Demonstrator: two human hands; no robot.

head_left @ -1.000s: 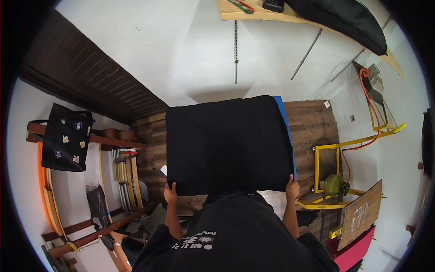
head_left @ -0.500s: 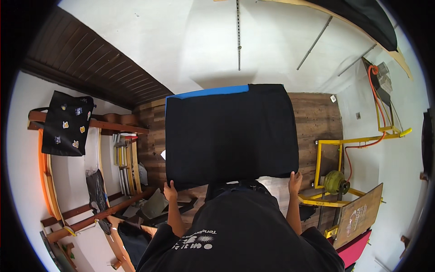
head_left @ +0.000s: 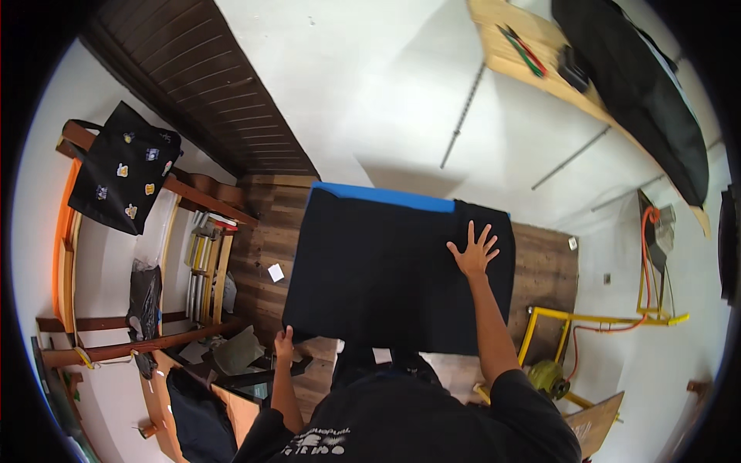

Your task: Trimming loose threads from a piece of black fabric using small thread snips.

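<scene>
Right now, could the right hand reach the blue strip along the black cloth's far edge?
Probably yes: the right hand is spread open on or just above the black cloth, close to the blue strip, and nothing visible stands between them.

The blue layer (head_left: 386, 198) seems mostly hidden under cloth (head_left: 386, 278).

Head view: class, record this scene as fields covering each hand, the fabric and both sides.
Left hand: at the near-left corner of the rectangular black fabric; grip unclear
Right hand: open, spread over the fabric's far-right part; contact unclear
Far edge: bright blue strip showing beyond the fabric
Left side: black bag with small colourful motifs, hanging
Right side: angular yellow metal frame
</scene>
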